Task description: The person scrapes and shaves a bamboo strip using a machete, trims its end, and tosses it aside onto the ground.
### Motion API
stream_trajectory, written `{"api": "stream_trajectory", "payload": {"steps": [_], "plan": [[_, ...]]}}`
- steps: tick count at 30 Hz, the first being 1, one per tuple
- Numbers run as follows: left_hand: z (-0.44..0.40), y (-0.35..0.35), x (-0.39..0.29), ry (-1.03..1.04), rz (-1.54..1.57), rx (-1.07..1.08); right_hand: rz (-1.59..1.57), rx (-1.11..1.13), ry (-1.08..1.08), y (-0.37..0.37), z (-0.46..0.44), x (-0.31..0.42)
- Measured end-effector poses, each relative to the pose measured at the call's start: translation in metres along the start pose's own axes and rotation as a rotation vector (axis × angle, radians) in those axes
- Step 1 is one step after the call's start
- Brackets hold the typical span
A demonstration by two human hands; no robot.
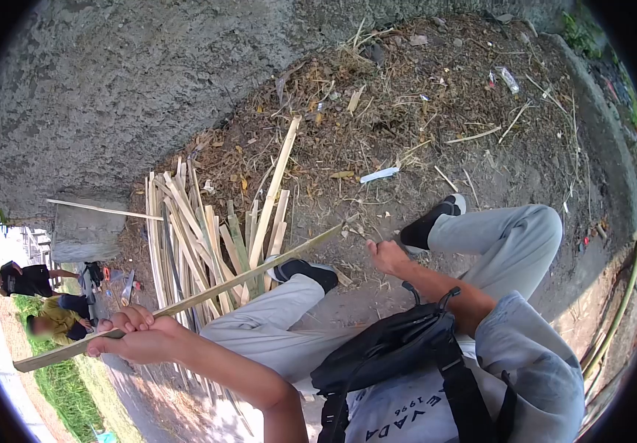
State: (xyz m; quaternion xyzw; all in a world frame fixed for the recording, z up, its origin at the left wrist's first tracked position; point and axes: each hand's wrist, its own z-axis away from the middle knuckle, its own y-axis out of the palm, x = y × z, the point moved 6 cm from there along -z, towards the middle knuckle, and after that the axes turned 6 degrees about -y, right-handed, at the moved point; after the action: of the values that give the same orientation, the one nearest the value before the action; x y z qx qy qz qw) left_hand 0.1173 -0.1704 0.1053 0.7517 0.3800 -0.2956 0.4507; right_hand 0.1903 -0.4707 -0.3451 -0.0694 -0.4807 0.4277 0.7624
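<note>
A long split bamboo strip (237, 282) runs slantwise across my lap, from the lower left up to a point near my shoes. My left hand (132, 338) is closed around it near its wide left end. My right hand (390, 258) is a closed fist just right of the strip's far tip, apart from it. Whatever the fist may hold is too small and dark to make out. Beside my left leg lies a pile of pale bamboo strips (185, 240), with one longer strip (275, 184) sticking out over the soil.
A rough concrete wall (134, 96) rises ahead. Dry leaves and litter, including a light-blue strip (379, 175) and a plastic bottle (509, 80), cover the soil. Two people sit at the far left, one in a yellow top (51, 319). A black bag (385, 347) hangs on my front.
</note>
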Motion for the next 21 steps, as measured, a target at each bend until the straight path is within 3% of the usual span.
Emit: {"api": "stream_trajectory", "payload": {"steps": [3, 6, 9, 14, 18, 21], "plan": [[0.001, -0.003, 0.0, 0.003, 0.001, 0.011, -0.051, 0.076, -0.179, -0.024, 0.04, 0.062], [-0.004, -0.011, 0.003, -0.006, -0.004, 0.002, -0.077, 0.076, -0.22, -0.004, 0.038, 0.055], [-0.008, -0.011, 0.005, 0.001, -0.028, -0.048, -0.048, 0.053, 0.047, 0.011, 0.003, -0.022], [-0.008, -0.012, 0.004, -0.006, -0.011, -0.016, -0.012, 0.039, 0.029, 0.001, -0.002, -0.02], [-0.009, -0.01, 0.005, 0.025, -0.025, -0.021, -0.08, 0.076, -0.136, -0.02, 0.041, 0.043], [-0.017, -0.014, 0.011, -0.006, -0.023, 0.0, -0.044, 0.126, -0.134, -0.028, 0.063, 0.046]]}}
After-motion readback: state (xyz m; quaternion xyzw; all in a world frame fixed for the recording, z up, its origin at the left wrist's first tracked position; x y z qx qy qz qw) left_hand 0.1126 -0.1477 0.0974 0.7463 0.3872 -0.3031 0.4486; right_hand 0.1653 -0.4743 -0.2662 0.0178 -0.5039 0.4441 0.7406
